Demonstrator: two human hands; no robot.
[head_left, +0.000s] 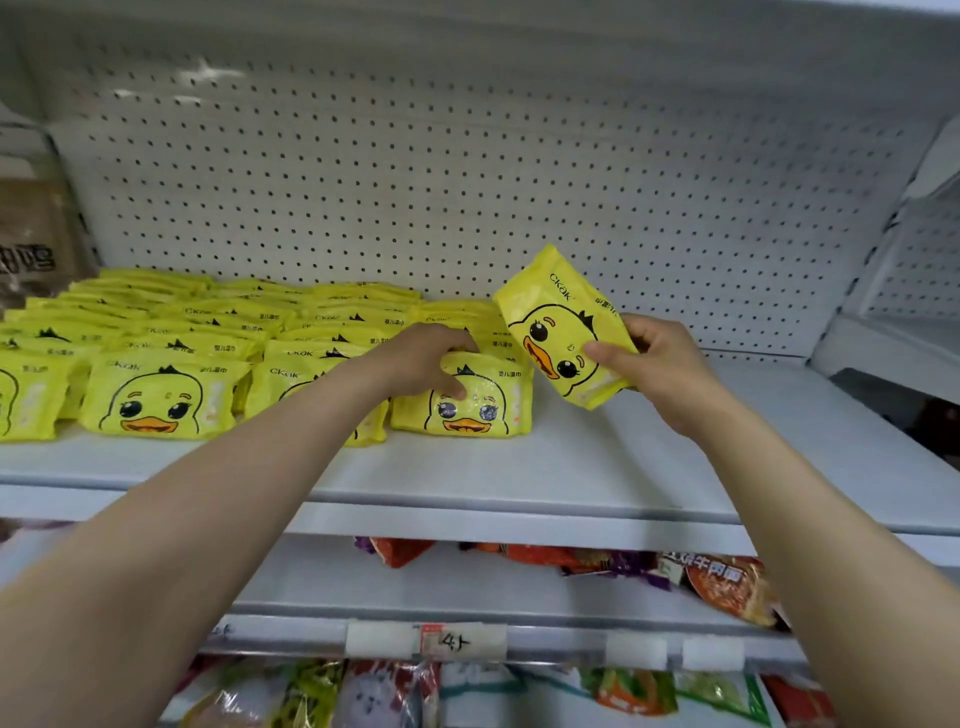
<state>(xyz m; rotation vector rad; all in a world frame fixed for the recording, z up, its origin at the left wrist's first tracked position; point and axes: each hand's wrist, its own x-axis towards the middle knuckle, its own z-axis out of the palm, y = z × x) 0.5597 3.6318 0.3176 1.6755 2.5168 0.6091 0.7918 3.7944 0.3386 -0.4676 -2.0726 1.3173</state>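
- Right hand (657, 364) was up above the white shelf (675, 457), thumb pressed on the printed face of the lifted duck pack (563, 327) and fingers wrapped round its right edge: a firm pinch, nothing loose.
- That lifted duck pack hung clear of the white shelf, tilted with its top corner leaning left and the duck's face turned toward the camera.
- Left hand (421, 364) was down on the white shelf's stock, fingers curled over the top edge of the end duck pack (467, 410), thumb laid on its front. It had a hold on that one.
- The end duck pack stood on the white shelf near the front edge, roughly at mid-width, with bare shelf to its right.
- Rows of duck packs (161, 395) filled the left half of the white shelf, running from the front edge back to the pegboard (467, 182).
- The pegboard rose straight up from the back of the white shelf.
- A brown bag (31, 244) sat at the far left end of the white shelf, blurred.
- Below the white shelf lay noodle packets (727, 582) on the next board down.
- Lower again, a price tag (447, 642) was clipped to that board's front rail.
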